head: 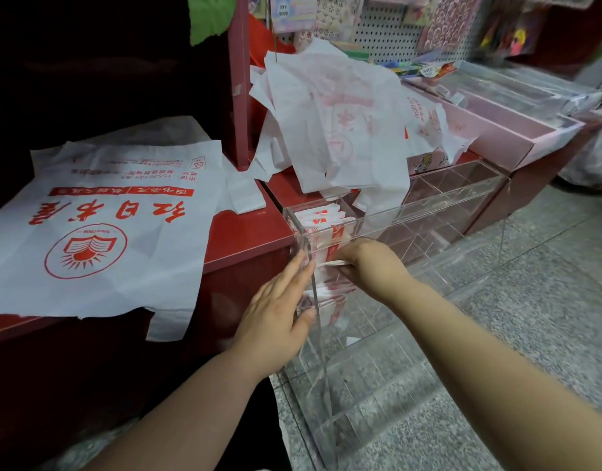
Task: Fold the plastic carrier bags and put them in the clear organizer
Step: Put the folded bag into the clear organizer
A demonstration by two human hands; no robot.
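Folded white-and-red plastic carrier bags (321, 217) stand packed on edge in the near-left compartment of a clear rigid acrylic organizer (428, 207), a tall box with thin partition walls that stands just beside the right end of a glossy red counter (248, 239). Right hand (369, 266) reaches in at that compartment, fingers curled, pinching one flat folded bag (328, 264) by its edge among the stack. Left hand (279, 311) lies flat, fingers straight and together, pressed to the organizer's outer left wall at the near corner. Unfolded thin white bag (99, 232), with red print and a round emblem, is spread on the counter to the left, creased, its handles hanging over the near edge. At the far side a crumpled heap of filmy bags (337, 120) overhangs the organizer's rim. Pale pink box (496, 141) far right; perforated white pegboard (388, 32) behind it; speckled grey stone floor (530, 300) to the right.
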